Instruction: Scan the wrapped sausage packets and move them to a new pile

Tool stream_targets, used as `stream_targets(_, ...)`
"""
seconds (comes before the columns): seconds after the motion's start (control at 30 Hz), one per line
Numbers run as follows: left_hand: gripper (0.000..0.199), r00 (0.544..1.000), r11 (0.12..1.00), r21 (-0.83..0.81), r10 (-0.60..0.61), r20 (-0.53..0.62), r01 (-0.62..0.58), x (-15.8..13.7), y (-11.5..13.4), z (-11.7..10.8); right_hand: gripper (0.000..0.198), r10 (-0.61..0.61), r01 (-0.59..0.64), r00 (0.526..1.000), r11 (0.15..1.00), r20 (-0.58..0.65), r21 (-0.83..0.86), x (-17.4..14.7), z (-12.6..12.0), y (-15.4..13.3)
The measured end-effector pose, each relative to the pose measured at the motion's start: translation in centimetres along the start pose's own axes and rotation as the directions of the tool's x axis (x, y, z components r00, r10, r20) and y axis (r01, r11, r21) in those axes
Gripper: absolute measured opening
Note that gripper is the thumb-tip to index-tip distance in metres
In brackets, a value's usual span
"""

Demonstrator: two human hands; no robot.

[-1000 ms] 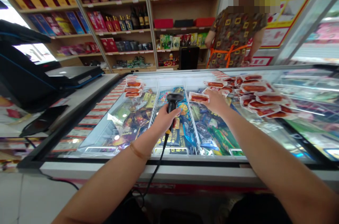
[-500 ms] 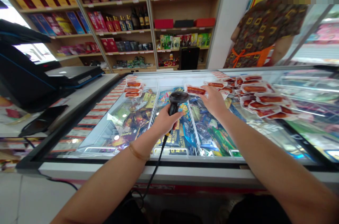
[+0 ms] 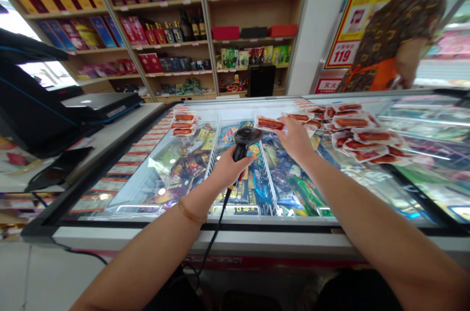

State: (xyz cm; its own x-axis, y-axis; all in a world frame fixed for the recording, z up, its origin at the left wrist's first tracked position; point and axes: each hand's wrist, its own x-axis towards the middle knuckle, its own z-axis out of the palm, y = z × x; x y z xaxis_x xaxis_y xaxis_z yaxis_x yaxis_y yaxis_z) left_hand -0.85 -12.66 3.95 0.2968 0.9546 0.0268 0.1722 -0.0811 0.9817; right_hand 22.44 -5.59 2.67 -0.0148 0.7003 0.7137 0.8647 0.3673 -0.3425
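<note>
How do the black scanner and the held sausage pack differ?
The scanner is black; the sausage pack shows reddish brown inside pale wrapping. The scanner trails a cable; the sausage pack shows none. Both are held over the freezer.

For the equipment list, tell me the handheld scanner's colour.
The scanner in the left hand is black; the head view shows it best.

Bare forearms (image 3: 147,257), thin golden bangle (image 3: 191,214) on left wrist, dark clothing (image 3: 358,294)

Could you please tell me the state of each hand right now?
Left hand: closed around the black scanner.
Right hand: fingers closed on one end of a packaged sausage.
</note>
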Motion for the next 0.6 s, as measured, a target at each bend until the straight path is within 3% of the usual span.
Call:
stream_targets(0.2, 0.032, 0.998, 0.993, -0.115, -0.018, -0.065, 0.011, 0.3, -0.4, 0.2, 0.033, 0.04, -0.041, 0.999, 0.998, 0.019, 0.044, -0.3, 0.7, 0.1)
stream_targets(0.33, 0.035, 0.976, 0.956, -0.273, -0.151, -0.156, 0.105, -0.4, 1.1, -0.9, 0.038, 0.141, -0.147, 0.989, 0.98, 0.054, 0.131, 1.3, 2.9, -0.4)
stream_targets(0.47, 0.034, 0.973, 0.966, -0.25, -0.116, -0.201, 0.064, -1.9, 2.9, -5.0, 0.045, 0.244, -0.279, 0.959, 0.906, 0.147, 0.317, 5.8, 7.7, -2.6)
stream_targets(0.6, 0.035, 0.9, 0.968, -0.246, -0.065, -0.43, -0.047, -2.9, 3.2, -11.0, 0.046, 0.327, -0.413, 0.907, 0.815, 0.265, 0.408, 10.9, 14.6, -7.0)
